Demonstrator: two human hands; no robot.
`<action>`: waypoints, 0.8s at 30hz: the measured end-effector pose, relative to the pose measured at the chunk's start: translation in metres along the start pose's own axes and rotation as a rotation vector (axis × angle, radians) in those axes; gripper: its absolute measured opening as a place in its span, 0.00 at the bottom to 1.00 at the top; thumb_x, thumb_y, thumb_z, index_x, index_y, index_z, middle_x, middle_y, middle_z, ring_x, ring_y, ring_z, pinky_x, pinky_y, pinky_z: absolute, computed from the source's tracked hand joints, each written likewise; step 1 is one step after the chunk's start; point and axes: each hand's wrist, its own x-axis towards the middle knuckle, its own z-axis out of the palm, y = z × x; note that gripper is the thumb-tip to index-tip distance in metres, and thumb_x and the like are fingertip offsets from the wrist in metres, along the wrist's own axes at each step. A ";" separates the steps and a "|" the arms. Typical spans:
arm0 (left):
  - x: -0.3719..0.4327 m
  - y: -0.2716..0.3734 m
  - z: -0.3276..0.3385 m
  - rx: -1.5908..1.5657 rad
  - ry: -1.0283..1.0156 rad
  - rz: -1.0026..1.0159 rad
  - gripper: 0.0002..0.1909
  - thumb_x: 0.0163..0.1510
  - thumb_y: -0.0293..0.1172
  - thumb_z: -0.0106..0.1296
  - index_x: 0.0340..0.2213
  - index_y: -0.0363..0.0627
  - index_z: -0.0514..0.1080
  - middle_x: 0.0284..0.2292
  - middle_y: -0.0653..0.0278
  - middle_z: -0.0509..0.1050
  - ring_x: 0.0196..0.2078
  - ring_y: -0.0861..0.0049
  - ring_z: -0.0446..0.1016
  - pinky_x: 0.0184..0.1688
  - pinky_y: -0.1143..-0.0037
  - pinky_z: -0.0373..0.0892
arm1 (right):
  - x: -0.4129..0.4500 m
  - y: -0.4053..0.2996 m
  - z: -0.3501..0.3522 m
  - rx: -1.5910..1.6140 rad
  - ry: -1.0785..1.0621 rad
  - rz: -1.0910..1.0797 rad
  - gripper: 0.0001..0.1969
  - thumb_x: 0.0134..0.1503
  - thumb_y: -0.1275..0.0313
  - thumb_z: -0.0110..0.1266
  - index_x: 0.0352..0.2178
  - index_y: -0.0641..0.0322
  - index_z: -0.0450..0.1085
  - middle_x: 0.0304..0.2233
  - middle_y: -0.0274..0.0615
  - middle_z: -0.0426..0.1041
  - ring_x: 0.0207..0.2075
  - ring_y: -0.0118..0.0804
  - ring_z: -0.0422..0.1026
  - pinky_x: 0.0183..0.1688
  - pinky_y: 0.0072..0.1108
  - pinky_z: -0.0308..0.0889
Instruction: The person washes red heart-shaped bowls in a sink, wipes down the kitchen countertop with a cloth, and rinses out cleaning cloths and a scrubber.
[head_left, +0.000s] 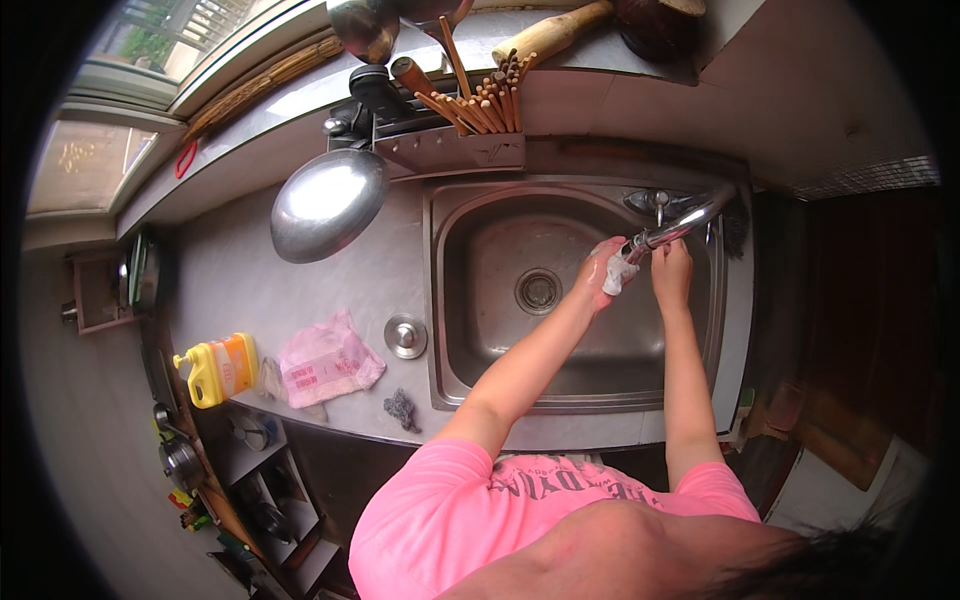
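My left hand is under the mouth of a chrome faucet, above a stainless steel sink basin. Its skin looks wet. A crumpled white piece, like cloth, is at the spout's end against this hand; whether my fingers grip it is hidden. On the other side of the spout, my right hand has its fingers curled, with the tips hidden behind the chrome pipe. The faucet's lever stands farther back. A round drain shows in the basin floor.
On the counter left of the sink are a metal sink stopper, steel wool, a pink plastic bag and a yellow pump jug. A metal wok or bowl leans by a rack of chopsticks. A rolling pin lies on the ledge.
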 end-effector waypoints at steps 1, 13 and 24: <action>0.000 0.002 0.004 0.001 -0.003 0.008 0.10 0.53 0.31 0.47 0.37 0.46 0.65 0.29 0.63 0.72 0.26 0.74 0.72 0.22 0.74 0.68 | 0.006 0.013 0.002 -0.146 -0.144 0.021 0.11 0.53 0.71 0.47 0.27 0.71 0.68 0.26 0.54 0.72 0.31 0.53 0.72 0.31 0.33 0.65; -0.009 -0.003 -0.020 -0.055 -0.057 -0.050 0.07 0.51 0.35 0.52 0.29 0.47 0.68 0.22 0.68 0.71 0.19 0.78 0.68 0.18 0.77 0.63 | 0.023 0.024 -0.003 -0.337 -0.341 0.269 0.17 0.59 0.58 0.34 0.42 0.56 0.63 0.36 0.57 0.71 0.40 0.60 0.68 0.41 0.41 0.62; -0.102 -0.002 -0.024 1.038 0.314 0.701 0.19 0.58 0.42 0.36 0.36 0.39 0.69 0.41 0.51 0.69 0.47 0.64 0.66 0.46 0.68 0.62 | -0.150 -0.084 0.030 1.150 -0.332 0.520 0.28 0.62 0.55 0.29 0.59 0.57 0.45 0.60 0.41 0.46 0.62 0.36 0.45 0.62 0.26 0.42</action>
